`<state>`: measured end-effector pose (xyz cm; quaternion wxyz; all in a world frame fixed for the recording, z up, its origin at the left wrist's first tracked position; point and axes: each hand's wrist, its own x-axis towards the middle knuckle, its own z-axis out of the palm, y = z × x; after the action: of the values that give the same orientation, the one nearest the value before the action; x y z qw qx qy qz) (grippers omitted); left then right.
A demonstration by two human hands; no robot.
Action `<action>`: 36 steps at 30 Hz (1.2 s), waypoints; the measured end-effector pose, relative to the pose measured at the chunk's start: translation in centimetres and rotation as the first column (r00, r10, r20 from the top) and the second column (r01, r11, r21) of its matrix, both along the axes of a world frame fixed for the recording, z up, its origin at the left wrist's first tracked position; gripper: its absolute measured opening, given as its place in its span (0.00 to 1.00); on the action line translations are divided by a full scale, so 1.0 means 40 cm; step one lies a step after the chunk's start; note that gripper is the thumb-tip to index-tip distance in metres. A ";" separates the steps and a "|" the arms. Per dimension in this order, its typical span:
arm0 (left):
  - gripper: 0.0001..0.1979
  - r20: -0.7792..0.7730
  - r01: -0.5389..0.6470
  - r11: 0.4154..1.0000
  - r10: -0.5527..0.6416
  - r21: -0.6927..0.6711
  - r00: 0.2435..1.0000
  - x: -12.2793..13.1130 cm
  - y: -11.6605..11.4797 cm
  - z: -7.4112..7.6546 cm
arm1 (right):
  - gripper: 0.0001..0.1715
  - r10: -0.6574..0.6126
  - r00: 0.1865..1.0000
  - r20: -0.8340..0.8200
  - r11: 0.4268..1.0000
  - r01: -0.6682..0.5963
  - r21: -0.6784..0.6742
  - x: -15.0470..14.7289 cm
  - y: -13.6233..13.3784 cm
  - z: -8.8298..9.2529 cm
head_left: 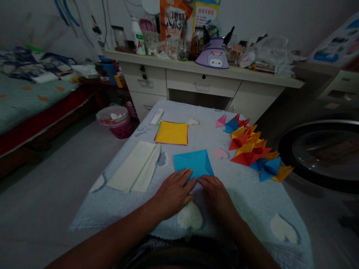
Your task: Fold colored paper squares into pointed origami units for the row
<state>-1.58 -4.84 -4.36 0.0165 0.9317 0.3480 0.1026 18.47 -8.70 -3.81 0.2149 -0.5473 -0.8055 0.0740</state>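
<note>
A blue sheet of origami paper [194, 160] lies on the cloth-covered table in front of me, with crease lines showing on it. My left hand [177, 188] rests with its fingers stretched across the paper's near left part. At the near right edge, the fingers of my right hand [216, 192] are bent together on the paper; their tips partly hide that edge. Beyond the blue sheet is a stack of square origami paper [172, 133], yellow on top. To the right stands a row of folded paper cranes [249, 145] in red, orange, blue and pink.
A folded pale cloth [134, 166] lies left of my hands, and a small white box [157, 117] sits behind it. The table's cloth [252, 220] has heart patterns. A cluttered desk [202, 80] is behind, a pink bin [116, 121] left, a washing machine [311, 108] right.
</note>
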 end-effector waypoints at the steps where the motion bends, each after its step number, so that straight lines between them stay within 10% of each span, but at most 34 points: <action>1: 0.26 -0.005 0.014 1.000 -0.014 0.002 1.000 -0.007 0.001 0.002 | 0.22 -0.005 1.000 0.026 1.000 0.005 -0.002 0.000 0.000 0.001; 16: 0.23 -0.048 0.000 0.998 0.003 0.063 0.999 -0.082 0.002 0.034 | 0.31 -0.019 0.950 0.312 0.996 0.045 -0.074 -0.056 -0.012 0.043; 36: 0.21 -0.042 -0.021 0.996 0.025 0.084 0.999 -0.102 0.000 0.027 | 0.27 -0.058 0.938 0.343 0.998 0.064 -0.005 0.109 -0.088 0.033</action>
<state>-5.67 -4.83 -3.27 -0.0309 0.9295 0.3545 0.0972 22.83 -12.22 -2.50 0.0691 -0.5781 -0.8127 -0.0224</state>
